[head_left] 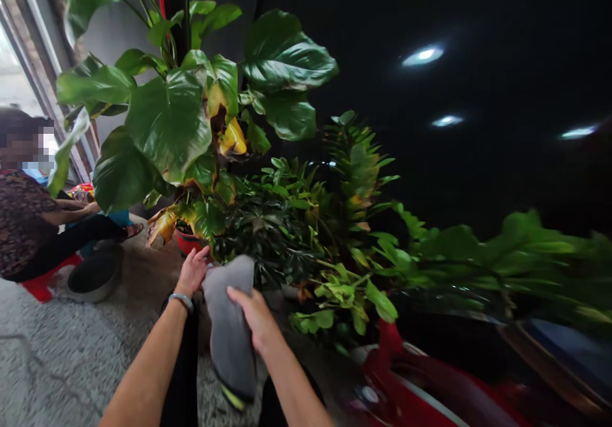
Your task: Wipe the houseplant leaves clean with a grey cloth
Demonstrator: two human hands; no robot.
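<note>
My right hand (255,317) grips a grey, soft-looking flat piece (229,338), thumb lying on its front and fingers hidden behind. The piece is longer than it is wide, with a rounded top and a dark, yellow-green edge at the bottom; its exact kind cannot be made out. Beside its upper left edge is my left hand (192,271), fingers stretched out and apart. A band circles that wrist. Whether the left fingertips touch the piece is unclear.
A large-leaved plant (167,124) in a red pot (188,241) stands ahead, with more leafy plants (282,223) to the right. At left a person (23,223) sits on a red stool (41,280) near a dark basin (95,274). A red vehicle-like body (421,382) is lower right.
</note>
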